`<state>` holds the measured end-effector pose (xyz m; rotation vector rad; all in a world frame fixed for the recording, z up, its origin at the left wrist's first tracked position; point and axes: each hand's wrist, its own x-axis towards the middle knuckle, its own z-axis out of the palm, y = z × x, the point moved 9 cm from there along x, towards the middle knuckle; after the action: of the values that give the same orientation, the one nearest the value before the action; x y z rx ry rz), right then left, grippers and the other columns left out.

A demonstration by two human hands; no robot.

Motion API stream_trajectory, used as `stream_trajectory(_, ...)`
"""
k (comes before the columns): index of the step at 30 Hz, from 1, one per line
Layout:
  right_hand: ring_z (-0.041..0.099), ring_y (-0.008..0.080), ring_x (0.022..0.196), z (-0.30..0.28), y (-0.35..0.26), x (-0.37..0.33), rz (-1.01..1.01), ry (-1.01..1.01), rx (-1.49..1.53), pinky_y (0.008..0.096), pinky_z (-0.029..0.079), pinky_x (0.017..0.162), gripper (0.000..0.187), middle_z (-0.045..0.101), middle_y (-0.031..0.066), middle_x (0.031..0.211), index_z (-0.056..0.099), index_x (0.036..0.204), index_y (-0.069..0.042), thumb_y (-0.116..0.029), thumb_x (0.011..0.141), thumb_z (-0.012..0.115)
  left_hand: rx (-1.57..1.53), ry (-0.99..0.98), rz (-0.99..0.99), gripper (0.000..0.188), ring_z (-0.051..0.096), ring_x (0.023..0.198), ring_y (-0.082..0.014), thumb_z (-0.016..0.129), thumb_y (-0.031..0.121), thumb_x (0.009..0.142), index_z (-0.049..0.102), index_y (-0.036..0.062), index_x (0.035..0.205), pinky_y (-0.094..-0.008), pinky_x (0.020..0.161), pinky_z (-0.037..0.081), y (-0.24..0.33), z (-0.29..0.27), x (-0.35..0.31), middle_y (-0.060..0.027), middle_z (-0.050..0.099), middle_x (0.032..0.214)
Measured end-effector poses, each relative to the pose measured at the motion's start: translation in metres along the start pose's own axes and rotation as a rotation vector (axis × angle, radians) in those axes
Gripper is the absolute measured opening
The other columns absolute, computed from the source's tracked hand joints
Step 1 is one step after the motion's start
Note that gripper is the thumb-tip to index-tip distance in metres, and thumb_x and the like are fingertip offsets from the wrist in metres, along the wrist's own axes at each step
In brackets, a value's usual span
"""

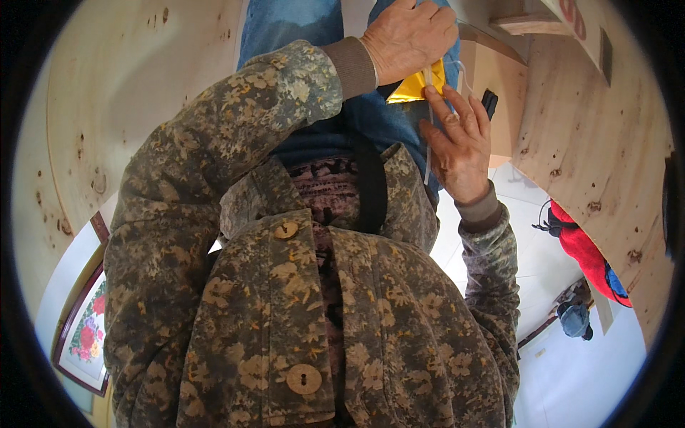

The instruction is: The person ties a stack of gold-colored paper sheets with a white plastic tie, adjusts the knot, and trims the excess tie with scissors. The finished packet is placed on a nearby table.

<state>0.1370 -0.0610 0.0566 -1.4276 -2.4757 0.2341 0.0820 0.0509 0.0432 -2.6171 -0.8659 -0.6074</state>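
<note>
Over my jeans-clad leg lies a small piece of shiny yellow fabric (408, 90), with a narrow white strip (428, 160) running across it and hanging below. My left hand (410, 43) is at the upper end of the fabric, its fingers curled closed; what they grip is hidden beneath the hand. Just below and to the right, my right hand (460, 143) has its fingers stretched and apart. The index fingertip rests on the strip where it crosses the fabric, and the thumb is close to the strip's lower part. A thin pale cord (464, 71) loops beside the fabric.
Beyond my right hand stands a cardboard box (503, 93), with a small black object (489, 103) in front of it. Pale wooden boards curve along the left (143, 85) and right (571, 128). Farther right are a red item (585, 250) and blue cloth (574, 319). A framed flower picture (85, 335) hangs lower left.
</note>
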Motion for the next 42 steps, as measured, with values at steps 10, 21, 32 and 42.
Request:
stream_trajectory(10, 0.049, 0.0305, 0.132, -0.004, 0.011, 0.003, -0.093, 0.048, 0.069, 0.0486, 0.029, 0.116, 0.057, 0.058, 0.0106, 0.139, 0.058, 0.133, -0.008, 0.002, 0.078, 0.064, -0.105, -0.072, -0.024, 0.01, 0.054, 0.082, -0.0197, 0.057, 0.021, 0.082, 0.061, 0.0132, 0.087, -0.0363, 0.07, 0.037, 0.006, 0.005, 0.004, -0.0038, 0.054, 0.086)
stream_trajectory(21, 0.051, 0.0312, 0.129, -0.014, 0.023, 0.008, -0.048, 0.167, 0.054, 0.0495, 0.037, 0.11, 0.055, 0.059, 0.0106, 0.136, 0.06, 0.131, -0.006, -0.001, 0.077, 0.07, -0.136, 0.02, -0.051, 0.012, 0.053, 0.084, -0.0209, 0.055, 0.02, 0.083, 0.062, 0.012, 0.088, -0.0377, 0.073, 0.037, 0.005, 0.004, 0.003, -0.0051, 0.055, 0.087)
stream_trajectory(32, 0.053, 0.0298, 0.128, -0.009, 0.013, 0.025, -0.141, 0.132, 0.035, 0.0483, 0.035, 0.112, 0.029, 0.066, 0.0096, 0.129, 0.075, 0.108, -0.009, -0.009, 0.079, 0.075, -0.078, -0.024, -0.047, 0.014, 0.054, 0.085, -0.021, 0.056, 0.02, 0.083, 0.063, 0.012, 0.092, -0.0374, 0.072, 0.038, 0.007, 0.007, 0.002, -0.0046, 0.056, 0.09)
stream_trajectory(42, 0.051, 0.0322, 0.133, -0.006, 0.017, 0.032, -0.097, 0.172, 0.046, 0.0491, 0.033, 0.113, 0.012, 0.068, 0.0126, 0.125, 0.074, 0.091, -0.007, -0.01, 0.079, 0.076, -0.075, -0.009, -0.048, 0.012, 0.053, 0.084, -0.0207, 0.056, 0.019, 0.083, 0.062, 0.0122, 0.091, -0.0371, 0.071, 0.037, 0.006, 0.004, 0.003, -0.0045, 0.054, 0.087)
